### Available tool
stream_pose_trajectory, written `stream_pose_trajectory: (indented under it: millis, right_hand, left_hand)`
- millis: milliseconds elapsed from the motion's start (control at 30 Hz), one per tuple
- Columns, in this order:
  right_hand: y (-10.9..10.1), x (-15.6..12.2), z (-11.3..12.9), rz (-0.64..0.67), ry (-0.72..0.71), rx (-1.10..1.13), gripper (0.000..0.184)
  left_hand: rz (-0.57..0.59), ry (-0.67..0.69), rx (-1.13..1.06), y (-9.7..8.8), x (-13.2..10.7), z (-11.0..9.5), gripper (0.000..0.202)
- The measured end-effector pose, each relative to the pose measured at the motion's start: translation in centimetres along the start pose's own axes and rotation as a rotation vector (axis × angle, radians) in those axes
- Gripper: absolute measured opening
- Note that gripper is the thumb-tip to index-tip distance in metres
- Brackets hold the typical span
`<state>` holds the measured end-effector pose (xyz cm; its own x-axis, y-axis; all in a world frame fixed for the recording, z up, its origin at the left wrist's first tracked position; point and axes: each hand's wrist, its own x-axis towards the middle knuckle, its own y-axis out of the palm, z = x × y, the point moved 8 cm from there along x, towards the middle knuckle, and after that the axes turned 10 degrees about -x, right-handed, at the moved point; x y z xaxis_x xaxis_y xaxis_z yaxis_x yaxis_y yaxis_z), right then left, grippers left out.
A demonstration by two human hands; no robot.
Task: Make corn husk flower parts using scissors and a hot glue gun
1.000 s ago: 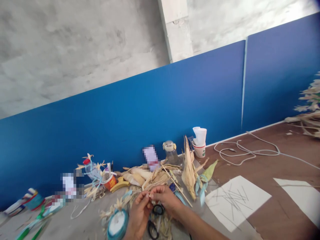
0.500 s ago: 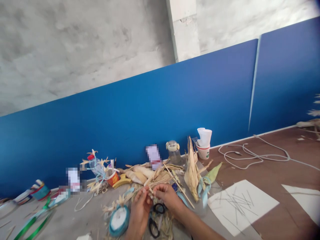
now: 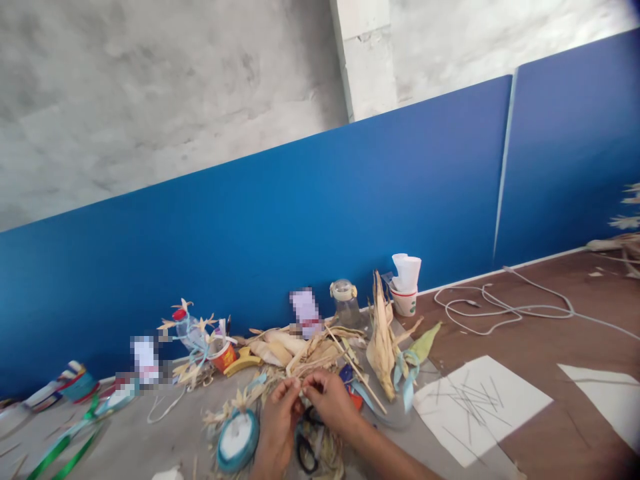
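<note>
In the head view, my left hand [image 3: 278, 417] and right hand [image 3: 331, 399] seem to pinch one tiny pale piece [image 3: 301, 387] midway between them, its long axis unreadable; scissors [image 3: 299, 450] lie just below, nearer the left.

I see room over the brown tabletop [image 3: 530, 347] — but the ribbon spool [image 3: 239, 440] hems the left hand [image 3: 279, 415], and husks [image 3: 281, 345] crowd ahead.

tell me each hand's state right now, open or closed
Left hand: closed in a pinch, anything held too small to tell.
Right hand: also pinched closed, anything held unclear.
</note>
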<state>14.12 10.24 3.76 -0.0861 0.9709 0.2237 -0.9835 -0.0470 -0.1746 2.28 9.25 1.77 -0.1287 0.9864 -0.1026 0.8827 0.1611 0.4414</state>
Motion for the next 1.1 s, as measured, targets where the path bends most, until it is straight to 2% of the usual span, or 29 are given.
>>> stream_pose_trajectory:
  millis: [267, 533, 767, 1100]
  right_hand:
    - [-0.3, 0.3, -1.3, -0.090, 0.071, 0.160, 0.009]
    - [-0.7, -0.3, -0.7, -0.188, 0.003, 0.157, 0.012]
    - [-0.6, -0.4, -0.6, -0.167, 0.036, 0.131, 0.014]
    - [0.7, -0.2, -2.2, -0.131, 0.159, 0.283, 0.015]
  left_hand:
    - [-0.046, 0.036, -0.137, 0.2, -0.4, -0.1, 0.032]
    - [-0.119, 0.122, -0.112, -0.7, -0.2, -0.3, 0.033]
    - [-0.157, 0.163, -0.102, -0.4, -0.7, -0.7, 0.033]
    - [-0.127, 0.137, -0.059, 0.7, -1.3, -0.7, 0.025]
